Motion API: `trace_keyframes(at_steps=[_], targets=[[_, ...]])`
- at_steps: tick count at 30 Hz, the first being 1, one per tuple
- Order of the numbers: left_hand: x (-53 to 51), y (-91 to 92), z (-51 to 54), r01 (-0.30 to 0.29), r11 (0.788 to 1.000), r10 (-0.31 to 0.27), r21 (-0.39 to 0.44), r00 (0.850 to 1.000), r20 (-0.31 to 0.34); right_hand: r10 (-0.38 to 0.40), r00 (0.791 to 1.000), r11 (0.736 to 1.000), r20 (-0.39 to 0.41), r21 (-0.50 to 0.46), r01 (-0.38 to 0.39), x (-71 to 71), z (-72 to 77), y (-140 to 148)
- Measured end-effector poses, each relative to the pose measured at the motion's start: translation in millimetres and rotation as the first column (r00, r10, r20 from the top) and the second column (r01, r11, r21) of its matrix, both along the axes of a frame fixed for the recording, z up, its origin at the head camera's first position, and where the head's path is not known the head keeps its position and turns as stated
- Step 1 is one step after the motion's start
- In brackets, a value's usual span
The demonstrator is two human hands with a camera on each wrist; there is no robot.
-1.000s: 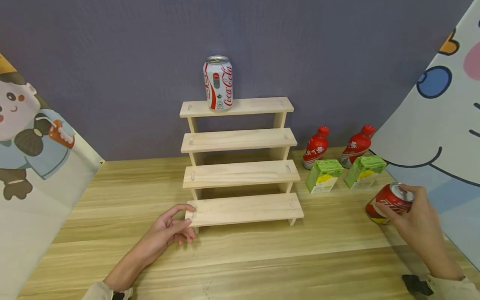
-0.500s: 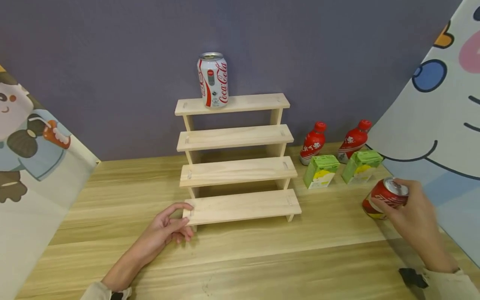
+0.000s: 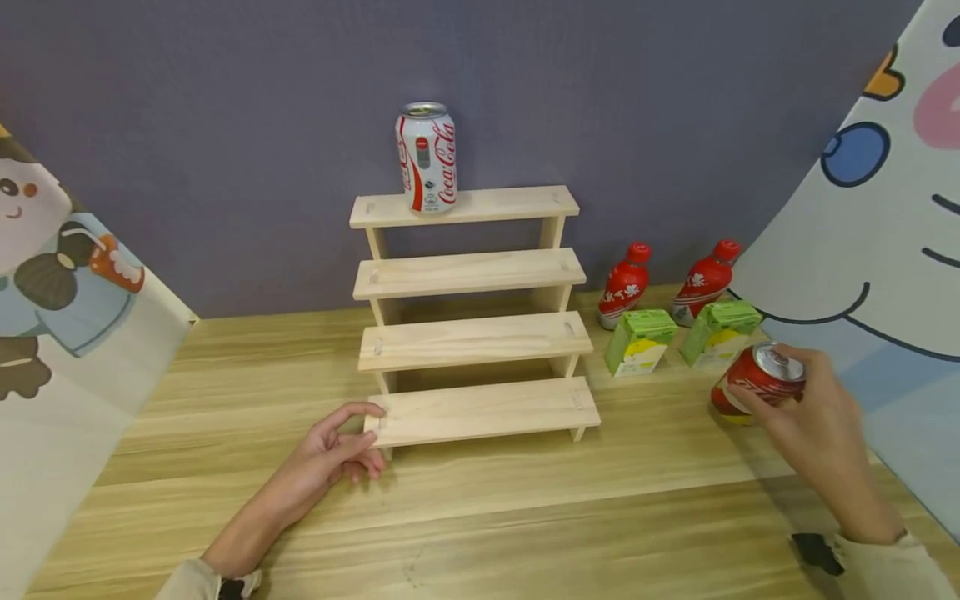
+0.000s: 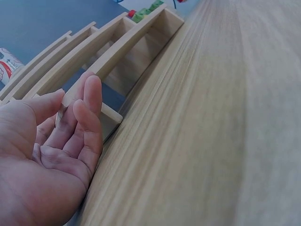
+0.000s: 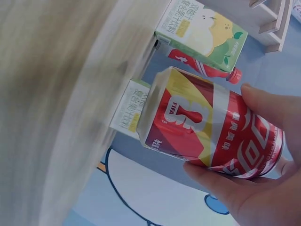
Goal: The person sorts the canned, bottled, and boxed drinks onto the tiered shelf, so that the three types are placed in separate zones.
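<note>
Red cylindrical metal cola can (image 3: 757, 379), slightly tilted, sat in our right hand (image 3: 825, 433), thumb and fingers grasping its sides, just in front of the rightmost green-and-white cardboard juice carton (image 3: 718, 335); we could not tell whether its base touched the wood-grained table (image 3: 480, 533). Our left hand's (image 3: 326, 458) fingers pinched the left end of the lowest board (image 3: 483, 410) on the four-tier pale wooden shelf (image 3: 468, 273).

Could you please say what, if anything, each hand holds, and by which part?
Right hand: red can, by its sides, toward the top. Left hand: lowest shelf, by its left end.
</note>
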State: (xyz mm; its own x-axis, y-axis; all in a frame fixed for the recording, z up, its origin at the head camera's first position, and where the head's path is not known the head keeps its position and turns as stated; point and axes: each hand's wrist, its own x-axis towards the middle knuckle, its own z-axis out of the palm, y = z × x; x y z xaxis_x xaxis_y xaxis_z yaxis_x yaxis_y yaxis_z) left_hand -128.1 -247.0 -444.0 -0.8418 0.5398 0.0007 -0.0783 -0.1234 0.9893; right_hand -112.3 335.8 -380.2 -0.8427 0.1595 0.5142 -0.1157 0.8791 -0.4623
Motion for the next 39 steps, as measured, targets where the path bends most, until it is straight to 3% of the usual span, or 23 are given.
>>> trace_keyframes(at_steps=[5, 13, 19, 28, 39], targets=[[0.0, -0.9, 1.0, -0.002, 1.0, 0.002, -0.004, 1.0, 0.007, 0.044, 0.998, 0.999, -0.05, 0.012, -0.043, -3.2, 5.9, -5.5], [0.2, -0.2, 1.5, 0.002, 1.0, -0.002, 0.003, 1.0, 0.01, 0.087, 0.994, 0.996, -0.063, 0.029, -0.085, -2.5, 18.7, -11.6], [0.8, -0.4, 0.7, -0.002, 1.0, 0.002, 0.004, 1.0, 0.019, 0.148, 0.983, 0.988, -0.106, 0.046, -0.144, -9.6, 32.9, -15.7], [-0.2, 0.1, 1.1, 0.002, 1.0, -0.003, 0.007, 1.0, 0.018, 0.186, 0.968, 0.981, -0.17, 0.085, -0.174, -16.0, 42.6, -28.6], [0.2, 0.1, 1.1, -0.005, 1.0, 0.005, -0.005, 1.0, 0.016, 0.226, 0.958, 0.973, -0.177, 0.077, -0.216, -20.4, 53.2, -46.1]])
